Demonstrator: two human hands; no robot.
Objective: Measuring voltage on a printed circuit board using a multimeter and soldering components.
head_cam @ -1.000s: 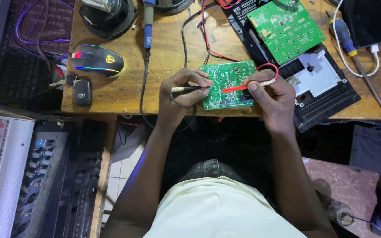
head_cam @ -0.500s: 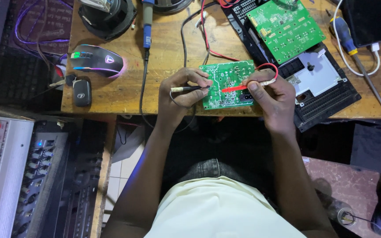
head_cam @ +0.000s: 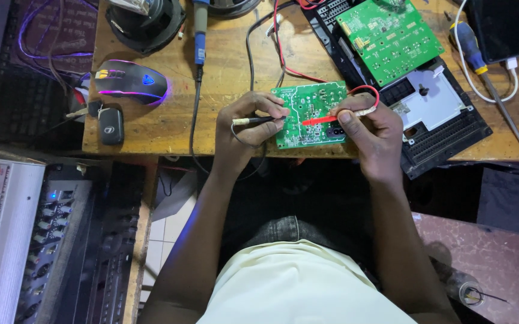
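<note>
A person sits at a wooden bench (head_cam: 223, 129), seen from above, arms reaching forward over a pale shirt. Nothing has visibly moved in the last second: both hands and the small green board (head_cam: 309, 115) sit exactly where they were, which reads as a steady probing hold rather than a shift to a new spot.

The small green board lies flat at the bench's near edge, between the two hands. The left hand (head_cam: 248, 123) pinches a black probe (head_cam: 258, 120), tip on the board's left side. The right hand (head_cam: 372, 127) pinches a red probe (head_cam: 319, 120), tip near the board's middle, its red lead looping above the fingers.

To the left, off the bench, stands a grey mixer (head_cam: 7, 240) with knobs. Just beyond the right hand lies an opened black case (head_cam: 451, 129) with a bigger green board (head_cam: 391, 36) resting on it, close enough to crowd that hand. Farther back sit a speaker (head_cam: 145, 21), a lit mouse (head_cam: 130, 81), a soldering iron (head_cam: 199, 30), a screwdriver (head_cam: 481, 66), a phone (head_cam: 502, 27) and a car key (head_cam: 110, 125). Black and red leads trail across the bench toward the hands.
</note>
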